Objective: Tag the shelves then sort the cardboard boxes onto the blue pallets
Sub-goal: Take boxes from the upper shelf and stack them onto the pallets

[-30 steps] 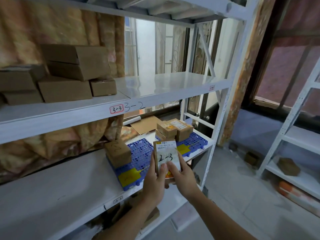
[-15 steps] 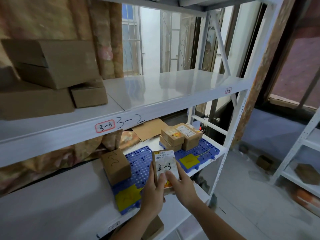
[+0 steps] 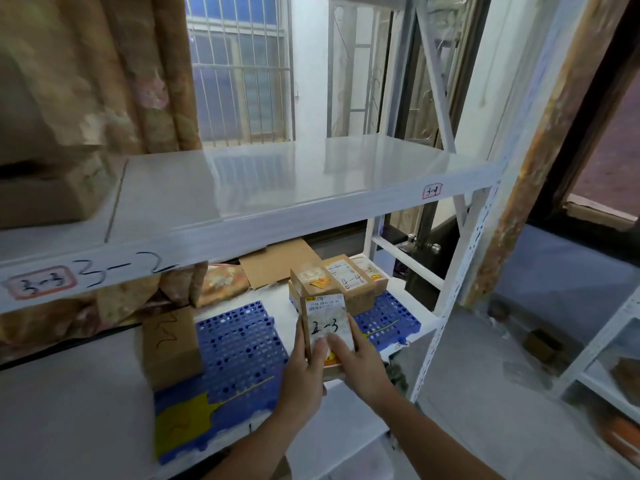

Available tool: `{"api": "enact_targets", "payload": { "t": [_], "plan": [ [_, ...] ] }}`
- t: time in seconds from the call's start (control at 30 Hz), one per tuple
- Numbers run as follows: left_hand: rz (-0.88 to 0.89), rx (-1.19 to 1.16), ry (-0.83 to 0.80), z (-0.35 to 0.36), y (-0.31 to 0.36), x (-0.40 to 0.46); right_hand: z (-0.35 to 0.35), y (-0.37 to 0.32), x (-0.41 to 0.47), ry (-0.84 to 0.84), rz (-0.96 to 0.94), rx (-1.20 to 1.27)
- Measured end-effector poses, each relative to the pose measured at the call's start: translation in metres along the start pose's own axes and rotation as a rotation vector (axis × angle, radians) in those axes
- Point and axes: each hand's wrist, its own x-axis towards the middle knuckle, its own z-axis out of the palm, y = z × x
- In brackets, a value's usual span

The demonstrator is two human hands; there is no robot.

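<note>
Both the left hand and the right hand grip a small cardboard box marked "2-3" above the near blue pallet.

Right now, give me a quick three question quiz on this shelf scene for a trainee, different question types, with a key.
1. True or false: both hands hold the box.
2. What is handwritten on that box? A) 2-3 B) 4-4 C) 3-2
3. Fill in: the box with a squiggle stands on a ____ pallet.

Key: 1 true; 2 A; 3 blue.
</note>
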Motion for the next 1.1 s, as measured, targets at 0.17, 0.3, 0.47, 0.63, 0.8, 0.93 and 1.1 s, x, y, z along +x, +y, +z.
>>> {"api": "enact_targets", "payload": {
  "t": [0.17,0.3,0.47,0.63,0.8,0.93,1.1],
  "plan": [
    [-0.073,0.048,0.01,0.038,0.001,0.025,-0.037,0.016,0.032,-0.015,0.014,-0.02],
    [-0.123,0.036,-0.01,0.056,0.006,0.048,-0.053,0.029,0.061,-0.021,0.028,-0.054],
    [-0.101,0.203,0.016,0.071,0.001,0.094,-0.064,0.028,0.101,0.029,0.027,-0.114],
    [-0.066,0.306,-0.016,0.081,0.018,0.142,-0.075,0.024,0.153,0.045,0.023,-0.099],
    [-0.085,0.326,0.035,0.081,0.019,0.196,-0.086,0.011,0.196,0.047,0.067,-0.042],
    [-0.055,0.452,0.157,0.076,0.008,0.233,-0.086,0.006,0.222,0.016,0.077,-0.141],
    [-0.105,0.452,0.162,0.072,-0.002,0.259,-0.082,0.012,0.26,-0.04,0.046,-0.219]
  ]
}}
